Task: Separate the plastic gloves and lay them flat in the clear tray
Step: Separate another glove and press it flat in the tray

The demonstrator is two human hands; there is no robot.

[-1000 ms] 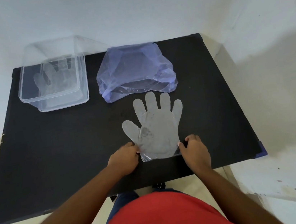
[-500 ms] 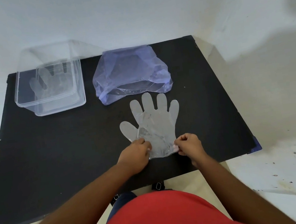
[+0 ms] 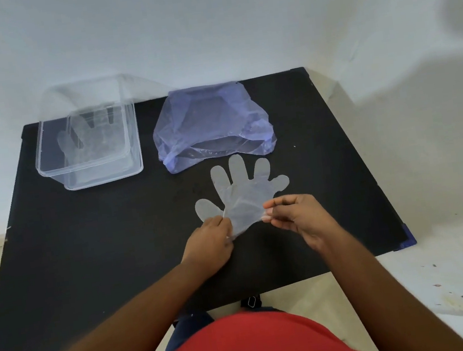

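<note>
A thin clear plastic glove (image 3: 241,194) lies fingers-away on the black table (image 3: 87,253), its cuff lifted off the surface. My left hand (image 3: 208,244) pinches the cuff's left side and my right hand (image 3: 297,218) pinches its right edge. The clear tray (image 3: 55,169) stands at the table's back left, and a flat glove (image 3: 93,137) lies inside it. Whether the held piece is one glove or several stuck together cannot be made out.
A bluish plastic bag (image 3: 211,122) with more clear plastic at its open mouth sits at the back centre, just beyond the glove's fingertips. White walls close in behind and to the right of the table. The table's near edge runs just below my wrists.
Both hands went from resting beside the cuff to pinching it. The cuff has lifted off the table and the glove has crumpled slightly and tilted to the right.
</note>
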